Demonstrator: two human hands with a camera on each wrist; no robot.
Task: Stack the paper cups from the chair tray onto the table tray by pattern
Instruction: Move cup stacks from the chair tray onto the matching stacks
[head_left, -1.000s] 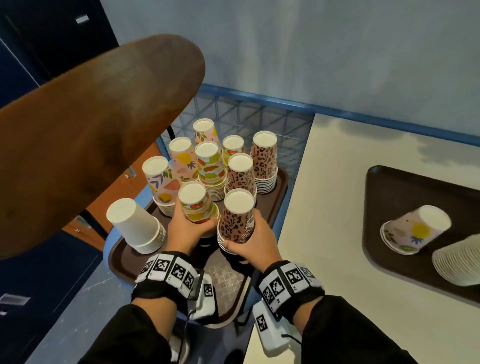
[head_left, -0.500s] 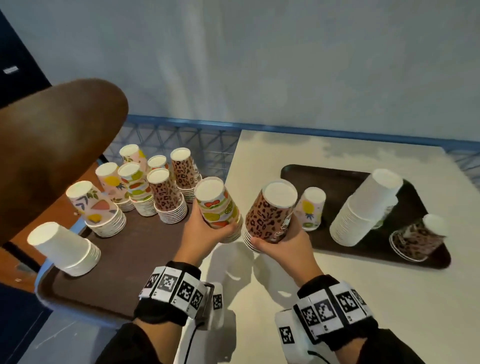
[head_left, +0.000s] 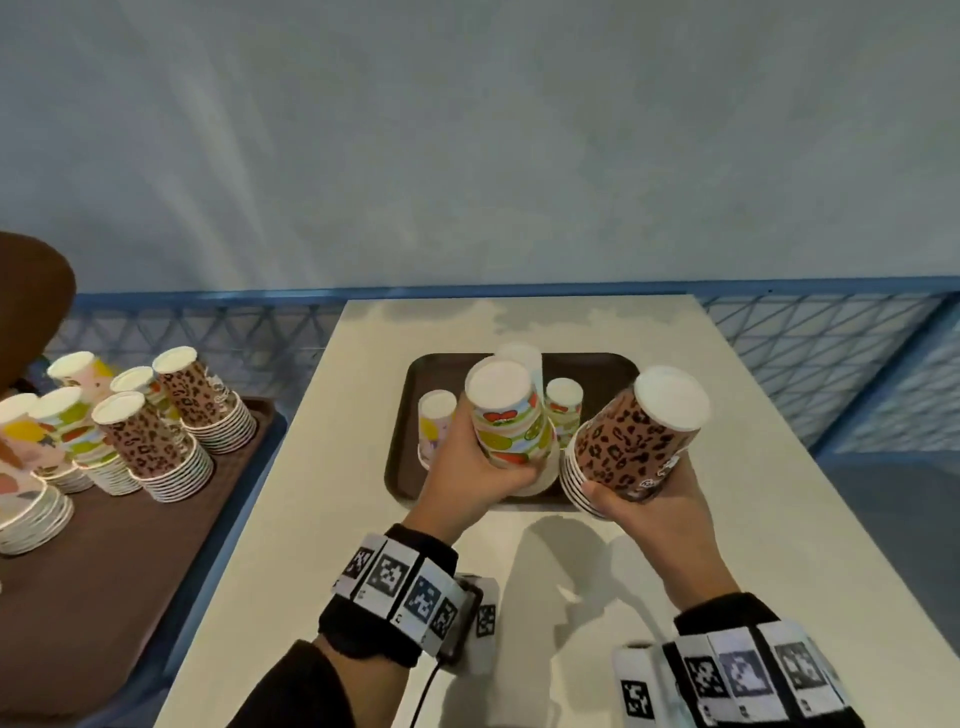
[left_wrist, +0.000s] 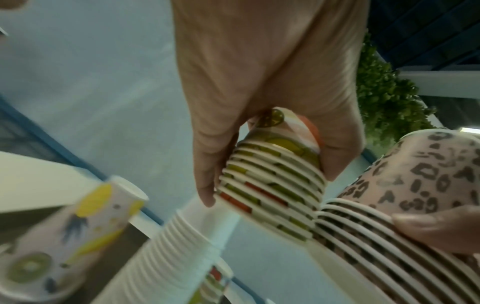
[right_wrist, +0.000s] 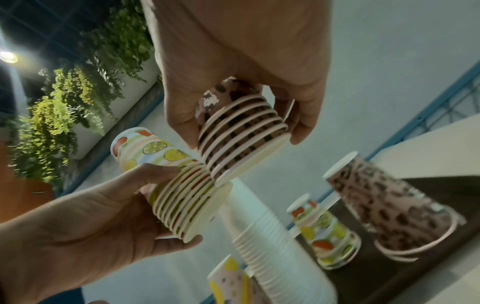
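Observation:
My left hand (head_left: 496, 475) grips an upside-down stack of fruit-striped cups (head_left: 511, 421) over the brown table tray (head_left: 402, 467). Beside it, my right hand (head_left: 623, 501) grips an upside-down stack of leopard-print cups (head_left: 634, 441) over the tray's right side. The two stacks' rims touch in the right wrist view, leopard stack (right_wrist: 241, 133) above fruit stack (right_wrist: 182, 195). On the tray stand a lemon-print cup (head_left: 434, 421), a tall white stack (head_left: 522, 353), a fruit-striped cup (right_wrist: 324, 232) and leopard cups (right_wrist: 394, 209), the last hidden in the head view.
The chair tray (head_left: 130, 545) at the left holds several upside-down stacks, among them two leopard stacks (head_left: 145, 441) and fruit and floral ones. The chair's brown back (head_left: 31, 291) rises at far left. A blue mesh railing (head_left: 831, 353) runs behind the white table (head_left: 311, 519).
Both hands lifted their stacks off the chair tray and carried them right, over the table tray. The view swung right with them.

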